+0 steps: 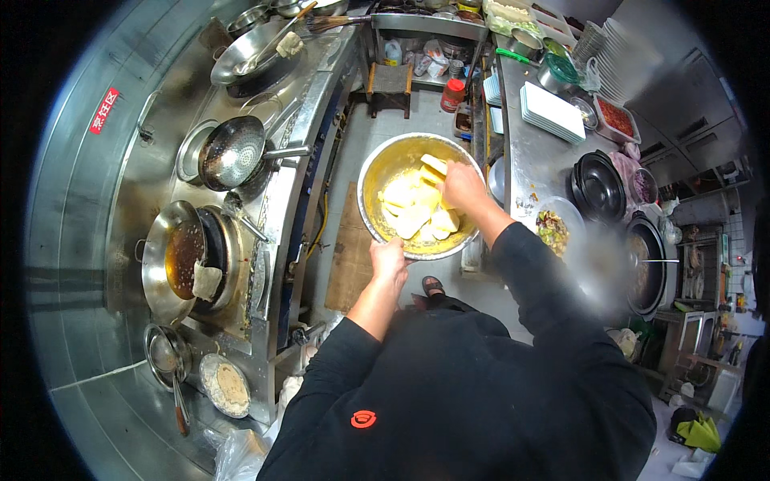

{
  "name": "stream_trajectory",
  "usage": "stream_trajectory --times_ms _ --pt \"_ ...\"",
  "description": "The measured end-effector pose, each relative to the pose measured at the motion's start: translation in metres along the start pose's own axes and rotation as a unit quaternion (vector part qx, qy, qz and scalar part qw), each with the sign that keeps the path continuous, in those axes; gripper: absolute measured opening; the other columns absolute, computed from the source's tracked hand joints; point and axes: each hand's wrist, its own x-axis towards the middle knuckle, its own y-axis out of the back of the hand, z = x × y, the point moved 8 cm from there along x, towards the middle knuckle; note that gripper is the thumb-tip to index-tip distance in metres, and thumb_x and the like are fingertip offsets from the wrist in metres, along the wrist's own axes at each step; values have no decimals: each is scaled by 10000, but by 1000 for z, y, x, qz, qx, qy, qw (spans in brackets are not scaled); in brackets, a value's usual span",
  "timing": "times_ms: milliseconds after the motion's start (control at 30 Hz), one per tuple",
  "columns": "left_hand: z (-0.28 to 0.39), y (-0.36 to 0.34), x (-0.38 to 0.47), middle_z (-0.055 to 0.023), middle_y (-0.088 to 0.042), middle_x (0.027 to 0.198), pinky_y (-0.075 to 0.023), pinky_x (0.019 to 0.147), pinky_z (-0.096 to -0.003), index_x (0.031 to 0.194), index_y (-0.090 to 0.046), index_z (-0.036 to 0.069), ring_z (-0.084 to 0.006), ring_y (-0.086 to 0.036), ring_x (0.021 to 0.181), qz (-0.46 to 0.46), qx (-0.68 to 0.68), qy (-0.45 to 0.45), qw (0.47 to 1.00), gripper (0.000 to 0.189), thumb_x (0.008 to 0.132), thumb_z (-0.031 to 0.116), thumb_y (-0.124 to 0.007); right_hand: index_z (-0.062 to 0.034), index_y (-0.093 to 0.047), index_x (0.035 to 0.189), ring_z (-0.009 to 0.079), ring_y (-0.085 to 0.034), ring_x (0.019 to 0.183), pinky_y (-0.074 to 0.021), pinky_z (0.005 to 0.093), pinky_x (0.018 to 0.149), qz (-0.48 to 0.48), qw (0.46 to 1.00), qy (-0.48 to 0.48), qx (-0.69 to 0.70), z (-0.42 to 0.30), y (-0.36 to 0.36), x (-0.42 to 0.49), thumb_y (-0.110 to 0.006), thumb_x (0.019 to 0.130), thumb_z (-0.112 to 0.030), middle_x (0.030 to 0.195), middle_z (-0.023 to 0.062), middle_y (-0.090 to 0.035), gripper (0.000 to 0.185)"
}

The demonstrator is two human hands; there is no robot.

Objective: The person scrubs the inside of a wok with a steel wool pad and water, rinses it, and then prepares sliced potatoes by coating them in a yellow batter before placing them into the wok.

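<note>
A wide metal bowl [390,157] is held up in front of me over the floor, its inner wall coated with yellow. My left hand [390,260] grips its near rim, thumb on top. Pale yellow, thick-cut food pieces [412,207] fill the middle of the bowl; bright glare hides some of their edges. Inside the right part of the bowl, my right hand [464,187] has its fingers curled around some of these pieces. Longer slices stick out beyond the fingertips, which are partly hidden.
Along the left runs a steel stove with a wok of brown oil [183,255], a perforated strainer [236,153] and another wok [255,51]. The right counter [529,162] bears stacked white plates [550,111], black bowls [597,186] and a container of chopped food [552,231]. Cardboard [349,258] lies on the floor.
</note>
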Motion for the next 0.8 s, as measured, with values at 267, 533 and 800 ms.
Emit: stream_trajectory --times_ms 267,533,800 --pt "-22 -12 -2 -176 -612 1188 -639 676 -483 1351 -450 36 -318 -696 961 -37 -50 50 997 472 889 -63 -470 -49 -443 1437 381 -534 1248 -438 403 1055 35 965 216 145 -31 -102 -40 -816 685 -173 1355 242 -534 848" --pt "-8 -1 -2 -219 -610 1220 -650 673 -498 1369 -425 21 -366 -708 963 -21 -55 50 997 499 881 -77 -439 -73 -536 1372 428 -595 1139 -505 468 946 -96 994 21 -44 24 -76 1 -774 774 -278 1275 284 -572 675" --pt "4 -11 -9 -180 -662 1124 -606 854 -419 1268 -546 -52 -289 -692 985 -36 -46 18 998 360 910 -32 -517 -90 -552 1313 409 -637 1071 -541 460 879 -34 995 96 1 -17 -53 -13 -783 727 -144 1282 237 -589 632"
